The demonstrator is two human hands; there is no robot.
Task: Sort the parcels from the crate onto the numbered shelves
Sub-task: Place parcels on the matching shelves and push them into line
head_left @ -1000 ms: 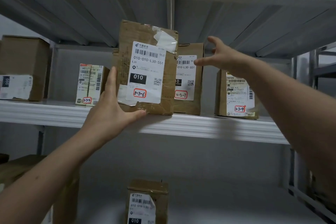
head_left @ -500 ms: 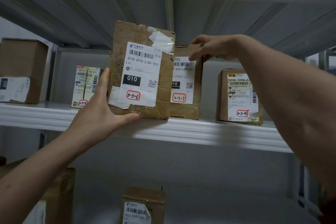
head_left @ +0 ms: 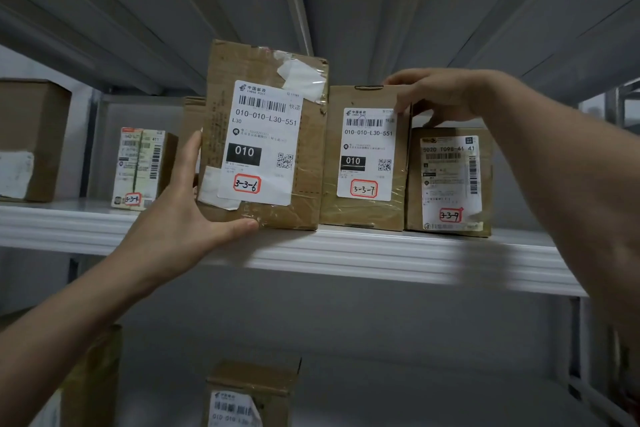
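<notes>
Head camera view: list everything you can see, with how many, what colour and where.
parcel 3-3-6: one, brown, white label, at the middle shelf's front edge.
parcel 3-3-7: one, brown, white label, standing on that shelf just right of it.
parcel 3-3-9: one, brown, white label, furthest right on that shelf.
small parcel: one, mostly white labels, on that shelf, left of parcel 3-3-6.
large box: one, brown, far left on that shelf.
lower parcel: one, brown, centre of the shelf below.
lower-left box: one, brown, bottom left.
middle shelf: one, white, across the view.
left hand: grips parcel 3-3-6 at its lower left corner.
right hand: pinches the top of parcel 3-3-7.
</notes>
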